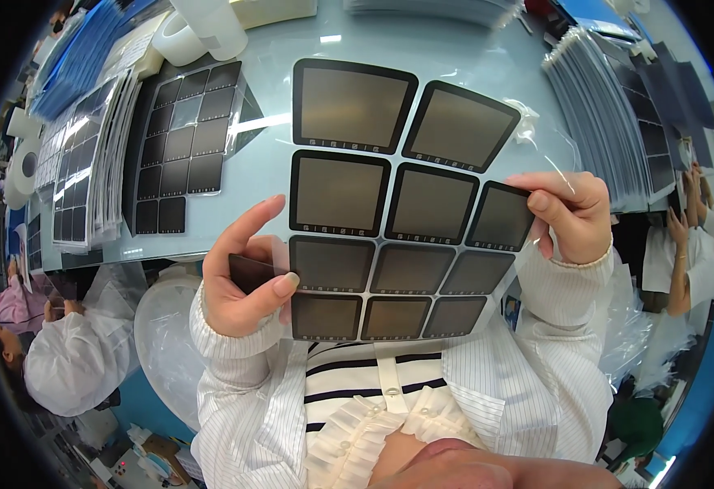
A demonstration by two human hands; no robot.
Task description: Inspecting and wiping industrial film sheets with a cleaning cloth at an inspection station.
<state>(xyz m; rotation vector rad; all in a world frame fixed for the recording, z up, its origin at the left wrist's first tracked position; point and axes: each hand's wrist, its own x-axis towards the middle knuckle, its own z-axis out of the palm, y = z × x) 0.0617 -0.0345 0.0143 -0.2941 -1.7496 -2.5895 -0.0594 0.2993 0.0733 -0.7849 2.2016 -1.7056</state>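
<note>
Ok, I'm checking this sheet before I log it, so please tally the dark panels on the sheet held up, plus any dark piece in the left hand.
Dark panels on the sheet in the right hand: 11
Dark piece in the left hand: 1
Total: 12

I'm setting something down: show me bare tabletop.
Glossy blue tabletop shows bare between the black rectangular panels at left and the held sheet of black-framed grey panels, and beyond that sheet. Crowded: upper left, white cylindrical rolls; right, clear plastic sheet stack.
</note>
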